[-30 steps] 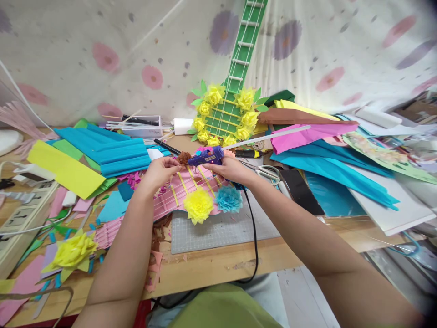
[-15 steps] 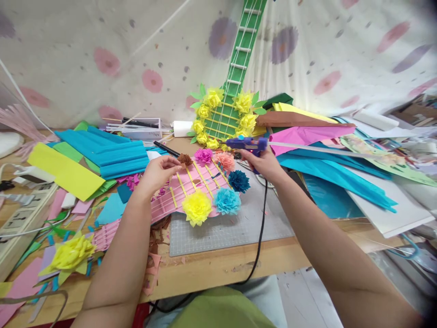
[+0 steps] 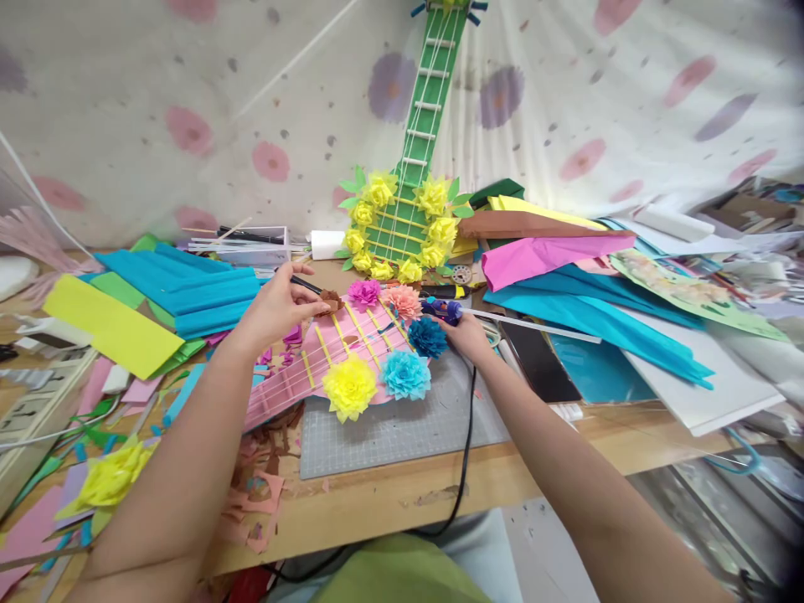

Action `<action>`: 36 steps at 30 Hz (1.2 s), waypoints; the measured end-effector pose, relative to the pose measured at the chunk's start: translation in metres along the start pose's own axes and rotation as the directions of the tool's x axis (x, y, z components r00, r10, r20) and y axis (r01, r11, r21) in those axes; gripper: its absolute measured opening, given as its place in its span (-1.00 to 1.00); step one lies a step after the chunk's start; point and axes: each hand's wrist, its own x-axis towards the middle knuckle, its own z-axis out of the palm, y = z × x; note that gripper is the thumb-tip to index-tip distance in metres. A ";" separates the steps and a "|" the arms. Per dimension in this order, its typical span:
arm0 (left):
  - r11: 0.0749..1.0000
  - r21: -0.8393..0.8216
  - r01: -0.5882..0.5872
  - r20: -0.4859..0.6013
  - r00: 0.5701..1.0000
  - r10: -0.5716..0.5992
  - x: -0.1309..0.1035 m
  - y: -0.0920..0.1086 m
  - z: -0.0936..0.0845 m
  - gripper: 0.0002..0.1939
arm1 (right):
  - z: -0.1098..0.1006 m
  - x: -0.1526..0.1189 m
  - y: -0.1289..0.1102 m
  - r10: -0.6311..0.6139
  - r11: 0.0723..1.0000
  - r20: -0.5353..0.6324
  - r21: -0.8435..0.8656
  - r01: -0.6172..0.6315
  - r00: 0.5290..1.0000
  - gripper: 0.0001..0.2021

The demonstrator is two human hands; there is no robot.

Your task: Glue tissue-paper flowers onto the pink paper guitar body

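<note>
A pink paper guitar (image 3: 352,335) with yellow strips and white strings lies on a grey cutting mat (image 3: 358,452). My left hand (image 3: 280,306) is at its upper left edge, thumb and fingertips on a small brown paper flower (image 3: 331,303). My right hand (image 3: 470,337) grips a blue glue gun (image 3: 445,310), a long glue stick (image 3: 533,327) jutting from its back. The gun's front is partly hidden behind the coral flower (image 3: 403,302) and dark blue flower (image 3: 428,337). Magenta (image 3: 365,292), light blue (image 3: 406,374) and yellow (image 3: 350,389) paper flowers edge the guitar.
Behind stands a green paper guitar (image 3: 418,159) with yellow flowers. Crepe paper (image 3: 194,289) is piled left, more sheets (image 3: 559,255) right, beside a dark phone (image 3: 541,364). A power strip (image 3: 43,402) lies far left. The gun's black cord (image 3: 466,444) hangs over the table edge.
My right hand has lowered the glue gun from above the guitar to beside the dark blue flower. My left hand stays by the brown flower. The whole view has shifted slightly.
</note>
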 end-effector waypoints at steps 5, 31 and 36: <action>0.980 0.196 -0.040 0.136 0.991 0.014 0.013 0.004 -0.011 -0.33 | -0.017 -0.007 0.005 -0.069 0.995 -0.002 -0.074 0.069 0.998 -0.63; 0.952 0.252 -0.176 0.315 0.945 0.091 0.034 0.029 0.018 -0.55 | 0.018 -0.007 -0.146 -0.504 0.797 0.369 0.546 0.257 0.781 -0.66; 0.991 0.110 -0.078 0.403 0.915 0.027 0.032 0.014 0.019 -0.39 | 0.017 -0.011 -0.141 -0.403 0.775 0.331 0.619 0.126 0.853 -0.66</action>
